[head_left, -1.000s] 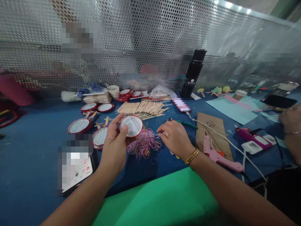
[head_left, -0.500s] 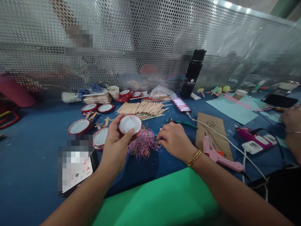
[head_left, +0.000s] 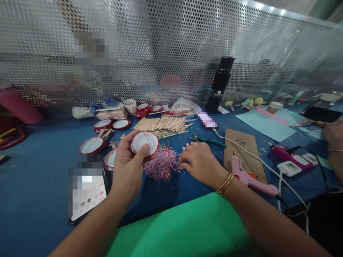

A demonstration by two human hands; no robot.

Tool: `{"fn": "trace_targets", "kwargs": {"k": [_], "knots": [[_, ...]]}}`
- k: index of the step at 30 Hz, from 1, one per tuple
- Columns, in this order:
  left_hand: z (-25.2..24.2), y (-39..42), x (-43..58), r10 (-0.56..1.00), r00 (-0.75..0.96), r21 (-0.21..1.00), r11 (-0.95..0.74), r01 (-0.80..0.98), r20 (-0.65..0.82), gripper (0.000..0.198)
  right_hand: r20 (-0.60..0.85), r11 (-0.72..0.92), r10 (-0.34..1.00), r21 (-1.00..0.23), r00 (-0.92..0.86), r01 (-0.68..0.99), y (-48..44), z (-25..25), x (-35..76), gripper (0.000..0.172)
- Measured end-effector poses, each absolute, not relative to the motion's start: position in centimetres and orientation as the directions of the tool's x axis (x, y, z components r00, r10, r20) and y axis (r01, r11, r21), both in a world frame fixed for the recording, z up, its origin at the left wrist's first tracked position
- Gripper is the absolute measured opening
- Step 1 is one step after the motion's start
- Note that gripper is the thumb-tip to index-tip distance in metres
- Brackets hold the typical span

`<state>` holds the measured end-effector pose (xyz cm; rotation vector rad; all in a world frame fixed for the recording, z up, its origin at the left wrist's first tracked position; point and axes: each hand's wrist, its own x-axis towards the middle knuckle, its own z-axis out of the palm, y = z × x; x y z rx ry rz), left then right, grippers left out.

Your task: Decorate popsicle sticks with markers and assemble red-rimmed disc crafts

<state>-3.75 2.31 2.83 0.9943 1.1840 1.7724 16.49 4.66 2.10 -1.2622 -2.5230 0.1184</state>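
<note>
My left hand [head_left: 127, 160] is closed around a round jar lid [head_left: 140, 142] with a red rim and a white inside, thumb on its face. Thin pinkish bands stretch across the lid. Just below and to the right lies a tangled heap of small coloured rubber bands [head_left: 163, 164]. My right hand [head_left: 199, 160] rests at the heap's right edge, its fingers curled together; what is between the fingertips is hidden. More red-rimmed lids [head_left: 92, 145] lie at the left, some with sticks attached. Behind the heap is a pile of wooden sticks [head_left: 168, 124].
Green-handled pliers [head_left: 211, 141] lie beyond my right hand. To the right are cardboard [head_left: 245, 146], a pink glue gun [head_left: 249, 178], a cable and a purple power strip [head_left: 292, 157]. A tablet [head_left: 89, 196] lies left. A black bottle [head_left: 221, 84] stands by the perforated metal screen. Another person's hand [head_left: 333, 137] is at far right.
My left hand and the lid have shifted slightly left and down, away from my right hand. My right hand has barely moved and stays by the rubber bands.
</note>
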Motion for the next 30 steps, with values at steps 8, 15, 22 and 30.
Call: {"fn": "trace_targets", "kwargs": {"k": [8, 15, 22, 30], "knots": [[4.0, 2.2, -4.5, 0.849, -0.483, 0.913, -0.35, -0.209, 0.215, 0.041, 0.267, 0.596, 0.8, -0.249, -0.538, 0.763, 4.4, 1.8, 16.2, 0.006], [4.0, 2.2, -4.6, 0.845, -0.493, 0.914, -0.347, -0.212, 0.207, 0.039, 0.319, 0.745, 0.666, -0.324, -0.674, 0.583, 3.4, 0.8, 14.2, 0.05], [3.8, 2.1, -4.3, 0.857, -0.479, 0.928, -0.315, -0.2, 0.188, 0.039, 0.303, 0.73, 0.683, -0.311, -0.664, 0.609, 4.3, -0.5, 13.1, 0.031], [3.2, 2.7, -4.6, 0.842, -0.493, 0.909, -0.359, -0.209, 0.22, 0.042, 0.43, 0.684, 0.728, -0.41, -0.534, 0.603, 6.0, -0.7, 14.1, 0.041]]}}
